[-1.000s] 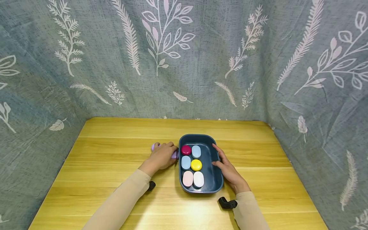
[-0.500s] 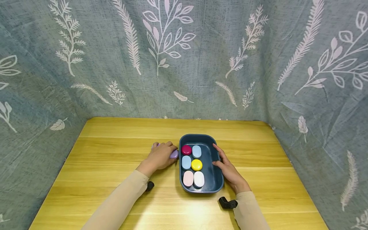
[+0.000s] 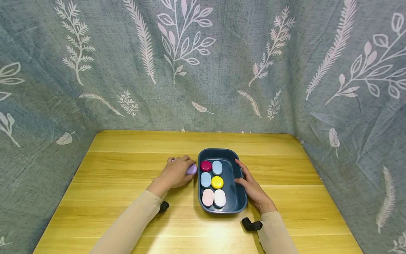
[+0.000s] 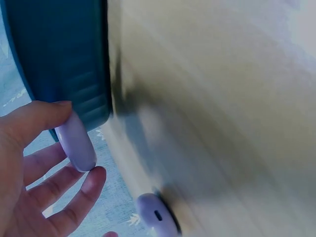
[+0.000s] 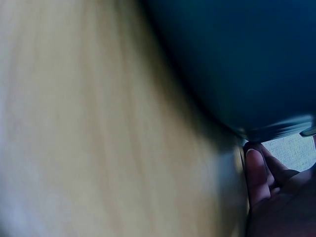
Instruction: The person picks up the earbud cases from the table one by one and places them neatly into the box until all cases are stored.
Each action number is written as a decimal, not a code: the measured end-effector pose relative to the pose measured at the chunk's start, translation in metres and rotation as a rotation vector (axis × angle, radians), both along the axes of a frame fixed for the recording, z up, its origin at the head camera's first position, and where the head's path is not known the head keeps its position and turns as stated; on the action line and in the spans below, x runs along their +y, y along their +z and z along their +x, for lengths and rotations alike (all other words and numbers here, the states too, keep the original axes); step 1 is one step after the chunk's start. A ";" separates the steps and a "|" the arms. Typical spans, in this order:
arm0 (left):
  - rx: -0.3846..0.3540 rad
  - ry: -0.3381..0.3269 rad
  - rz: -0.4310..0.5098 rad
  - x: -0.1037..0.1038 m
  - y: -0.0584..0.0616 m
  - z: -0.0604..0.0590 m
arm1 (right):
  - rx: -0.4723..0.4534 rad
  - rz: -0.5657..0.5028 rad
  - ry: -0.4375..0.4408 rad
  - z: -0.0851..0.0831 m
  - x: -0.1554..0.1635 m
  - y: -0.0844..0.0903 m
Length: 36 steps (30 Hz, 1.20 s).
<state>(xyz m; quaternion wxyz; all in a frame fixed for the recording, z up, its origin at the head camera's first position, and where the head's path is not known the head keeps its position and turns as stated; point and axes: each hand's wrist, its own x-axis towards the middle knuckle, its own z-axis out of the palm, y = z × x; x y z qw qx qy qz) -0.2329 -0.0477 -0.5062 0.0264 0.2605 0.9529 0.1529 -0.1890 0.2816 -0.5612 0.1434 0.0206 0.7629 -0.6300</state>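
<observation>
My left hand is just left of a dark blue tray, gripping a smooth purple rounded piece. In the left wrist view, the thumb and fingers pinch this flat oval piece near the tray's outer wall. A second purple piece with a dark slot lies on the table below; the hand mostly covers it in the head view. My right hand holds the tray's right side, thumb over the rim. Fingers show beside the outer wall in the right wrist view, which is partly blurred.
Inside the tray, on its left, lie a crimson round piece, a yellow one, two light blue ovals, a pink oval and a white oval. A patterned curtain surrounds the wooden table.
My left hand has shifted slightly back and to the left, and more of the purple piece shows by the tray. The right hand and tray stay in place.
</observation>
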 end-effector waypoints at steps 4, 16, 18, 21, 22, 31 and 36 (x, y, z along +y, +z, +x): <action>0.011 0.000 0.020 -0.001 0.003 0.001 | 0.001 0.002 -0.001 0.000 0.000 0.000; 0.036 -0.036 0.120 -0.003 0.012 0.003 | 0.000 0.006 -0.001 0.000 0.000 0.001; 0.038 -0.037 0.126 -0.002 0.014 0.004 | 0.001 0.006 -0.002 0.000 0.000 0.001; 0.036 -0.036 0.131 -0.001 0.016 0.005 | 0.002 0.008 -0.003 0.000 0.000 0.001; 0.035 -0.034 0.132 -0.001 0.017 0.006 | 0.002 0.009 -0.002 0.000 0.000 0.001; 0.039 -0.046 0.140 0.006 0.025 0.012 | -0.008 -0.003 0.000 0.000 0.000 0.001; 0.055 -0.075 0.158 0.010 0.026 0.014 | -0.006 0.004 0.000 0.000 0.000 0.001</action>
